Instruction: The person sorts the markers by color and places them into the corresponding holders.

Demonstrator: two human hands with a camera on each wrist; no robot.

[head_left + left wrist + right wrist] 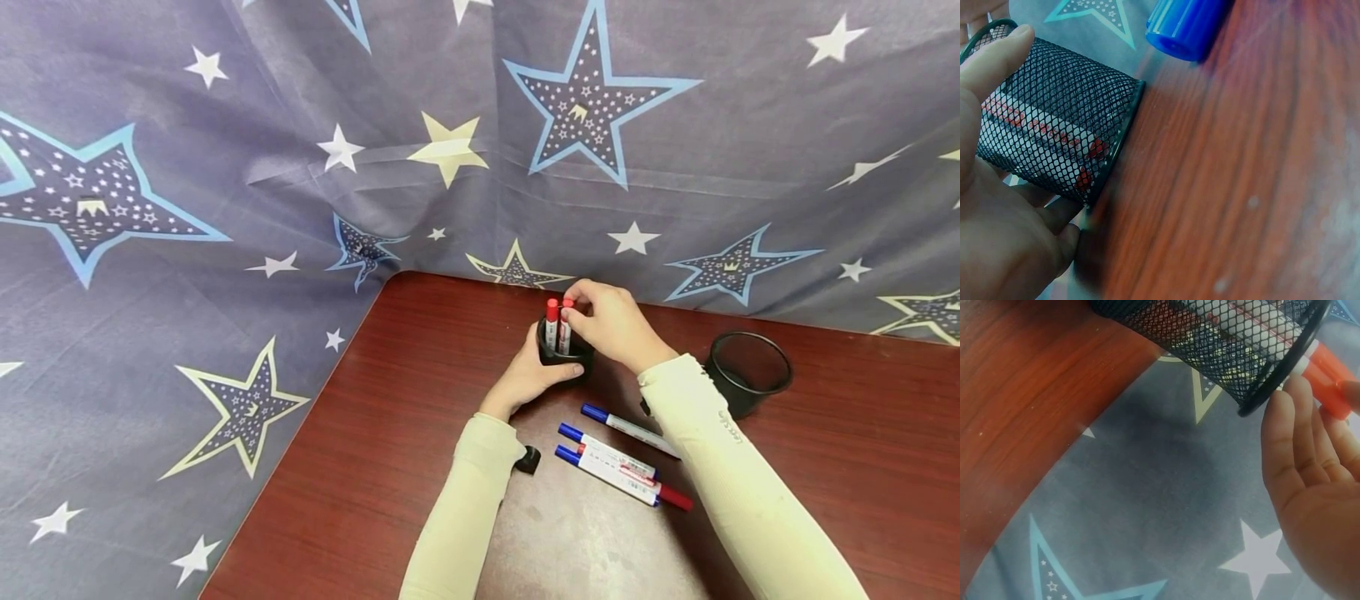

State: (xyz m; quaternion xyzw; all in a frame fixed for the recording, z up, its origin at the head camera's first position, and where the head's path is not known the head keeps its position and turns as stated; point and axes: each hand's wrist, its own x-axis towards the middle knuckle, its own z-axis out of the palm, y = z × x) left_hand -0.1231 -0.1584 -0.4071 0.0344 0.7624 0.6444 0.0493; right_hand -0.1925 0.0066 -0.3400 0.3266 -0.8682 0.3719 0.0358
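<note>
The left hand (525,375) is clamped round a black mesh cup (1079,87), its thumb along the outer wall; I cannot confirm whether the base touches the bench (352,467). The cup is near the far edge of the bench and contains two red-capped markers, side by side, caps projecting above the rim. The right hand (611,325) pinches the cap of the right-hand marker (565,337) between thumb and fingers; the left-hand marker (552,327) is free of its grip. Nearer me on the bench, two white markers with blue caps (611,479) lie roughly parallel, with a red-capped marker (675,497) largely hidden between them, its cap pointing the opposite way. A grey blue-capped marker (633,429) lies just beyond, one end at the right sleeve (720,442). A second black mesh cup (738,402) stands beyond that sleeve, partly covered by it from this angle. Star-printed cloth (300,192) hangs behind the bench and along its left side.
</note>
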